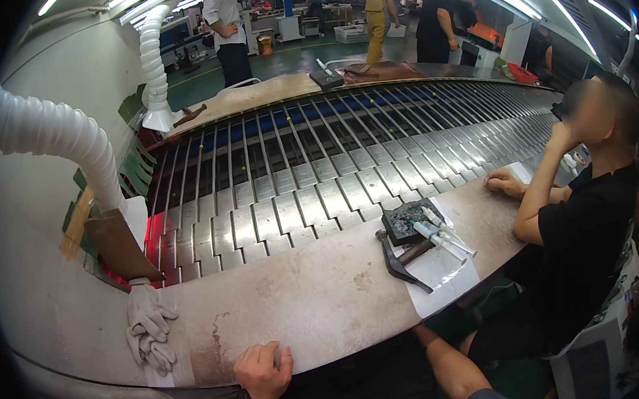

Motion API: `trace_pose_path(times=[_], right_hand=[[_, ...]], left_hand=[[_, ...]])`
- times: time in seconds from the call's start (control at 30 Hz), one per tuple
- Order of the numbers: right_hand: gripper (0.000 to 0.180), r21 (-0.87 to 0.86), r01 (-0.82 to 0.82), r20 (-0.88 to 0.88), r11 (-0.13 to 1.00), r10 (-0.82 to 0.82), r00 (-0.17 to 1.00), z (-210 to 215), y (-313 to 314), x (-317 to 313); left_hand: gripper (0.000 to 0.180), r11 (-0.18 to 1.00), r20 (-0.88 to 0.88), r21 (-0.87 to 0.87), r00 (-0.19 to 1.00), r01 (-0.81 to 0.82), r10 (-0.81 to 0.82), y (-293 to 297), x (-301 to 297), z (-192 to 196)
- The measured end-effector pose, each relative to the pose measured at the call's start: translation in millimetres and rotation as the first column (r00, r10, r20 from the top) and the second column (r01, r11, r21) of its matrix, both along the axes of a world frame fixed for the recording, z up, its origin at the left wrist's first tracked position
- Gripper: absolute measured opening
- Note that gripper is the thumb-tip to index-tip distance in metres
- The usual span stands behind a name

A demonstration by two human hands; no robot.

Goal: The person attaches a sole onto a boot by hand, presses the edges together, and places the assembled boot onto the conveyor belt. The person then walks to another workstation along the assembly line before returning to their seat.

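My left hand (pixel 264 372), a dark watch on its wrist, rests loosely curled on the near edge of the bench board (pixel 290 299). Nothing shows in its fingers. My right hand is out of sight; a bare forearm (pixel 453 367) with grey cloth behind it reaches under the bench edge. Grey work gloves (pixel 149 325) lie to the left of my left hand. Farther right, a hammer (pixel 397 264) lies partly on a white sheet (pixel 457 279), against a dark rough block (pixel 410 221). Several syringes (pixel 443 241) lean across the block and sheet.
Beyond the board stretches a bed of metal slats (pixel 319 199). White ribbed hoses (pixel 67 137) hang at left, beside a brown panel (pixel 117 245). A co-worker in black (pixel 583 209) sits at right, one hand on the board. Several people stand behind the machine.
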State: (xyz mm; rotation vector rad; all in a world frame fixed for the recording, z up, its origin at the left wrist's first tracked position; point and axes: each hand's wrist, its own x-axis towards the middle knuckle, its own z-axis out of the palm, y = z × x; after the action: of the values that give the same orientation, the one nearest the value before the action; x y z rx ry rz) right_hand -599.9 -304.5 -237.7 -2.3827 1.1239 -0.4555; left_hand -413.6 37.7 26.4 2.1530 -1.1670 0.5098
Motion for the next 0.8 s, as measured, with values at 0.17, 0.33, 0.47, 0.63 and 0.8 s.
trace_pose_path(times=[0.17,0.33,0.47,0.63,0.8], right_hand=[[0.045,0.001,0.001,-0.001,1.0,-0.001,1.0,-1,2,3],[0.045,0.006,0.006,-0.005,1.0,-0.006,1.0,-3,4,3],[0.045,0.005,0.008,-0.005,1.0,-0.008,1.0,-4,7,5],[0.044,0.01,0.013,-0.007,1.0,-0.013,1.0,-5,11,5],[0.044,0.011,0.018,-0.01,1.0,-0.018,1.0,-6,14,6]], left_hand=[[0.013,1.0,0.007,0.003,1.0,-0.005,0.005,2,1,1],[0.013,1.0,0.01,0.001,1.0,-0.001,0.001,2,2,-1],[0.014,1.0,0.009,0.0,1.0,0.001,-0.001,6,3,-2],[0.016,0.999,-0.054,0.043,0.998,-0.017,0.02,11,2,-3],[0.016,0.999,-0.056,0.037,0.998,-0.016,0.018,12,4,-4]])
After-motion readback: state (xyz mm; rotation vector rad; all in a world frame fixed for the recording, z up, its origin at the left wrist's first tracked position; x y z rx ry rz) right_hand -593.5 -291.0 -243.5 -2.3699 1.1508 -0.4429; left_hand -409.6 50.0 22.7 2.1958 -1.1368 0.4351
